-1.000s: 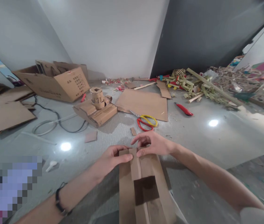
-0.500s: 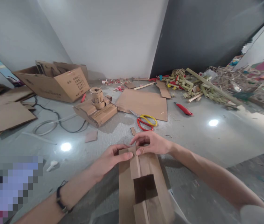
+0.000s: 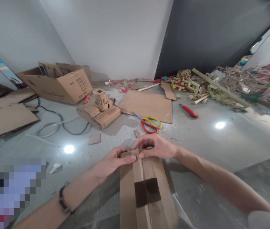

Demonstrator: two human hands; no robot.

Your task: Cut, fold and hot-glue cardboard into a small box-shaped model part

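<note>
Brown cardboard (image 3: 150, 170), cropped below, is pinched at its far edge by both partly hidden hands (image 3: 116, 159) (image 3: 158, 147).

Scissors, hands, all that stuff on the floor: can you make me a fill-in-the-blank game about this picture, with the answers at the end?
1. The scissors have one red handle and one ____ handle.
2. The wristband is on the person's ____ arm.
3. The left hand and right hand both touch a folded piece made of ____.

Missing words: yellow; left; cardboard.
</note>
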